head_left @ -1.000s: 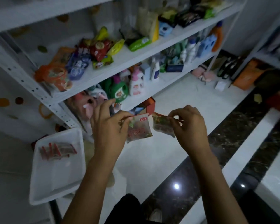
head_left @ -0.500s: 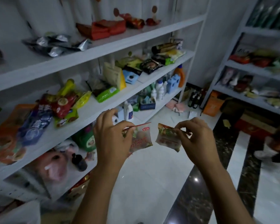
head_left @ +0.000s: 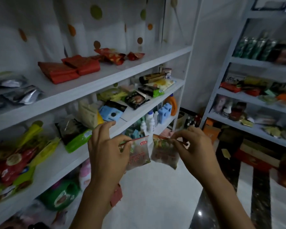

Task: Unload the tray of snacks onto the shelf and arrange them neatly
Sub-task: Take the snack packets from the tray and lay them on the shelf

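Note:
My left hand (head_left: 106, 151) pinches the top edge of a small clear snack packet with a red label (head_left: 139, 154). My right hand (head_left: 193, 147) pinches the top of a second small snack packet (head_left: 163, 154) right beside it. Both packets hang at chest height in front of the white shelf unit (head_left: 89, 90), near the edge of its middle board. The upper board carries red packets (head_left: 68, 68) and red wrapped snacks (head_left: 116, 57). The tray is out of view.
Silver pouches (head_left: 15, 91) lie at the upper board's left end. The middle board holds green, yellow and dark packets (head_left: 76, 134); bottles (head_left: 155, 118) stand below. A second shelf unit (head_left: 254, 96) with goods stands on the right. Boxes (head_left: 257, 156) sit on the floor.
The view has swung up from the tray and low shelves to the upper boards. Both hands, still holding their packets, have risen in front of the shelf.

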